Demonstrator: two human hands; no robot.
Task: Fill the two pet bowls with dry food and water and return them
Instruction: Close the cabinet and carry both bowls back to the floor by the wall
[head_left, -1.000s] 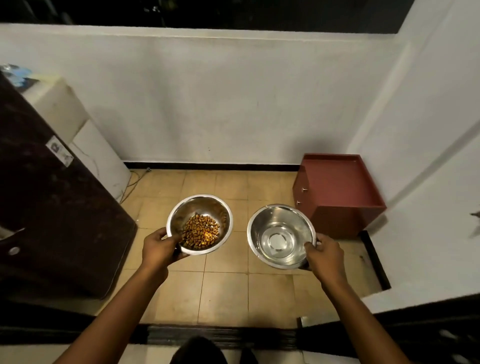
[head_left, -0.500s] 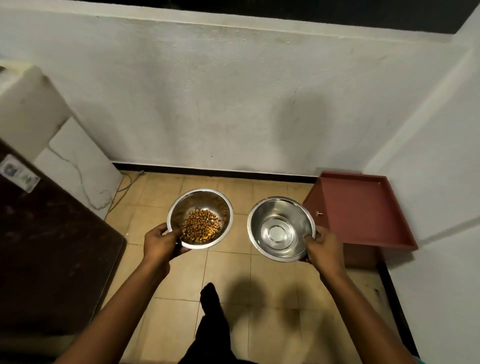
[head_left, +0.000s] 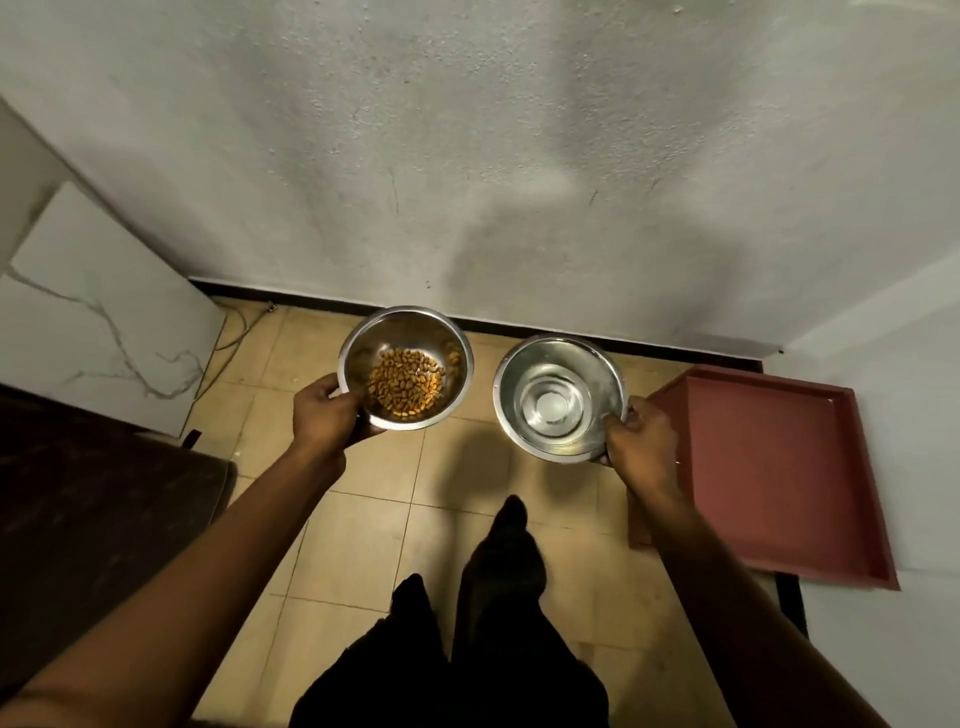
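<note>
Our left hand (head_left: 324, 413) grips the near rim of the steel bowl of dry food (head_left: 405, 368) while our right hand (head_left: 641, 439) grips the water bowl (head_left: 558, 397), both held above the tiled floor (head_left: 363, 530), beside the red tray (head_left: 769, 467).

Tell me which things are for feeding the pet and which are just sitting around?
For the job:
- food bowl with dry food, in the left hand
- water bowl, in the right hand

Just sitting around:
- red tray-topped cabinet
- white marbled slab leaning at left
- loose cable
</note>
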